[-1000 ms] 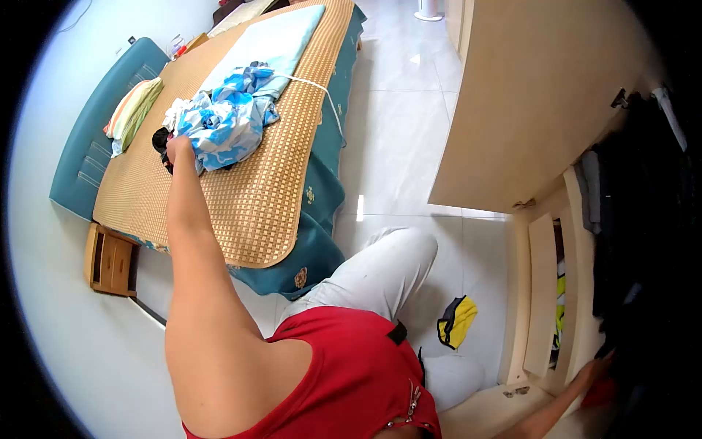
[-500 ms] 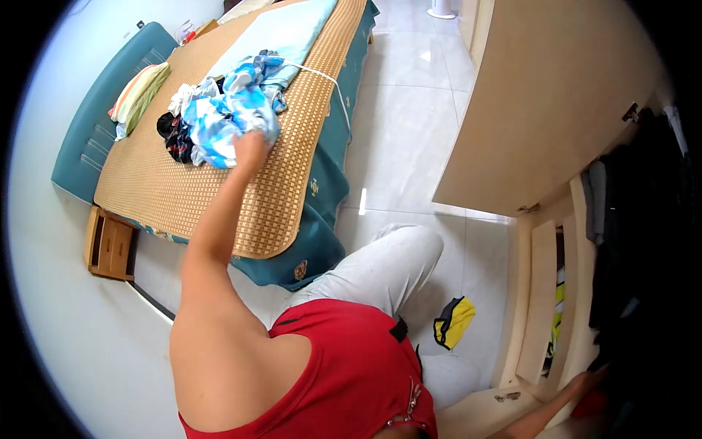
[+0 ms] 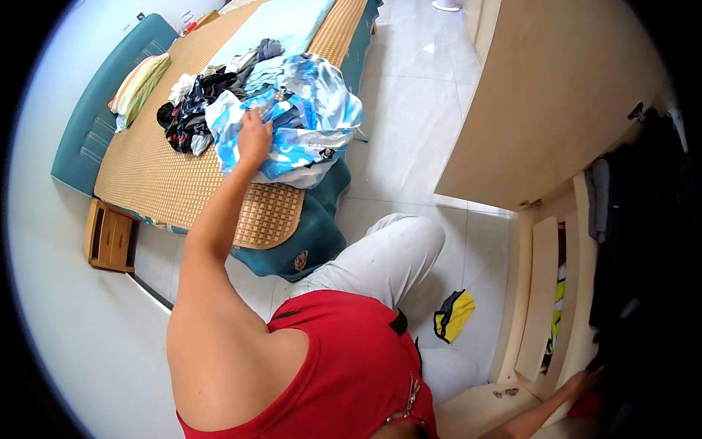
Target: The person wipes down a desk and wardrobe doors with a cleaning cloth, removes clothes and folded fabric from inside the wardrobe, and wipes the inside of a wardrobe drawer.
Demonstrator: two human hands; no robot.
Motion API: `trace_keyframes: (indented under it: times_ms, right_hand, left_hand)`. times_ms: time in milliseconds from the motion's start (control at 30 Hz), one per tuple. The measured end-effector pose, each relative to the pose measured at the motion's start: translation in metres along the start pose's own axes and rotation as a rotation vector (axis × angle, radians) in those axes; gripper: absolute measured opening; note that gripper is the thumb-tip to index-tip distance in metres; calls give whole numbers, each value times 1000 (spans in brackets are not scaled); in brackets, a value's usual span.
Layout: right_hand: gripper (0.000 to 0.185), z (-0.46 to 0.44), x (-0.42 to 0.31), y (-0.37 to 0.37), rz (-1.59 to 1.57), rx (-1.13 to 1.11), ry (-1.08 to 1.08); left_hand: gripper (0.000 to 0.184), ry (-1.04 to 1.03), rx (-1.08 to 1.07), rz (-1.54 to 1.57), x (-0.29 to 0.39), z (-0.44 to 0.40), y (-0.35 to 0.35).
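My left hand is over the bed, its fingers slightly apart on the near left part of a blue-and-white patterned cloth, which lies spread out and rumpled. Beside and partly under this cloth is a heap of dark and light clothes. At the lower right, my right hand reaches into the open wardrobe, at the edge of dark clothes; its fingers are hidden in the dark.
The bed has a woven mat, a striped pillow and a pale blue folded cover. A wooden nightstand stands by the wall. A yellow-and-black item lies on the floor near my knee. A large wardrobe door stands open.
The blue-and-white cloth, bunched before, has spread out to the right towards the bed's edge, uncovering more clothes. My left hand moved right, then slightly up. My right hand stays at the wardrobe.
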State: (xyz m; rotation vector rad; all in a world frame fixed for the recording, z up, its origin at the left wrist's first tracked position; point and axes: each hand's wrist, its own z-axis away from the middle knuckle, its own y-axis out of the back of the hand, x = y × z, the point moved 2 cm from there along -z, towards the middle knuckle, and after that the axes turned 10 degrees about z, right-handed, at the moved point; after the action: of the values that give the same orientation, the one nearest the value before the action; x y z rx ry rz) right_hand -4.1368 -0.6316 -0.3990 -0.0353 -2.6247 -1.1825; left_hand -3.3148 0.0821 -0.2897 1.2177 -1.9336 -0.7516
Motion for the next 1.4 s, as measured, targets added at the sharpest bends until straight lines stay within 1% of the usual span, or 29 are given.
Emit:
trace_keyframes:
  times_ms: [33, 67, 100, 133, 167, 233, 300, 333, 367, 433, 467, 533, 567, 633, 767, 800, 833, 867, 933, 1000, 1067, 1100, 1133, 1200, 1267, 1300, 1333, 1367, 1400]
  right_hand:
    - [54, 1, 0, -2, 16, 19, 10]
    - [54, 4, 1, -3, 33, 38, 19]
    - [54, 4, 2, -2, 68, -29, -1]
    - [54, 1, 1, 3, 103, -94, -21]
    - [54, -2, 0, 7, 137, -159, -40]
    - [54, -7, -8, 23, 284, -301, 9]
    - [55, -8, -21, 45, 349, -395, 13]
    - [55, -8, -37, 70, 342, -417, 2]
    - [55, -9, -45, 84, 332, -438, -8]
    - [54, -13, -46, 85, 339, -495, -10]
    - [53, -15, -47, 85, 340, -523, -12]
    - [53, -13, -50, 85, 151, -507, -132]
    - [53, -11, -51, 84, 57, -496, -192]
    - [52, -9, -48, 74, 178, -507, -151]
    - [52, -4, -38, 51, 312, -487, -15]
    - [52, -2, -35, 33, 245, -448, -53]
    - [53, 2, -34, 12, 180, -407, -92]
    - [53, 6, -30, 4, 118, -364, -132]
    - [58, 3, -87, 81, 195, -426, -241]
    - [63, 4, -132, 113, 109, -103, -226]
    - [62, -4, -189, 154, -25, 93, -144]
    - [57, -13, -222, 185, -310, 9, -106]
    - [53, -14, -252, 176, -481, 149, 54]
    - [47, -15, -330, 210, -1152, -72, 217]
    - [55, -30, -391, 321, -1364, -170, 428]
    - [67, -31, -428, 337, -1660, -306, 437]
    - [80, -34, -451, 374, -1741, -337, 472]
    - [91, -35, -474, 398, -1833, -298, 543]
    - [85, -36, -495, 422, -1918, -212, 525]
  left_hand:
    - [66, 19, 53, -87, -8, -9, 6]
    - [76, 100, -62, -152, -17, -19, 10]
    - [86, 181, -179, -216, -22, -28, 18]
    - [98, 325, -390, -211, -38, -41, 19]
    - [79, 337, -436, -301, -60, -50, 13]
    - [47, 392, -517, -229, -127, -80, -12]
    - [26, 289, -133, 101, -123, -100, -4]
    - [20, 359, -63, 478, -114, -113, 2]
    - [18, 427, -12, 811, -67, -117, 32]
    - [23, 406, 60, 1009, -42, -156, 51]
    - [27, 372, 133, 1209, -28, -178, 55]
    - [40, 310, 136, 1511, 16, -214, 85]
    - [45, 271, 139, 1540, 37, -222, 103]
    - [55, 193, 141, 1599, 79, -239, 138]
    - [55, 2, -211, 1897, 102, -319, 157]
    - [57, 3, -90, 1843, 117, -318, 164]
    - [38, -194, -162, 1996, 157, -301, 175]
    - [37, -167, -162, 2026, 177, -293, 182]
    - [35, -107, -208, 2070, 209, -275, 192]
    - [35, -44, -290, 2101, 232, -258, 196]
    - [45, -88, -367, 2101, 223, -274, 177]
    - [51, -113, -406, 2099, 215, -286, 162]
    - [58, -136, -445, 2095, 216, -291, 150]
    - [58, -105, -571, 2138, 237, -271, 138]
    - [59, -76, -696, 2166, 264, -227, 133]
    - [59, -63, -758, 2175, 278, -204, 133]
    - [59, -51, -820, 2180, 292, -184, 132]
    - [60, -48, -861, 2161, 304, -169, 129]
    - [60, -46, -902, 2141, 315, -154, 125]
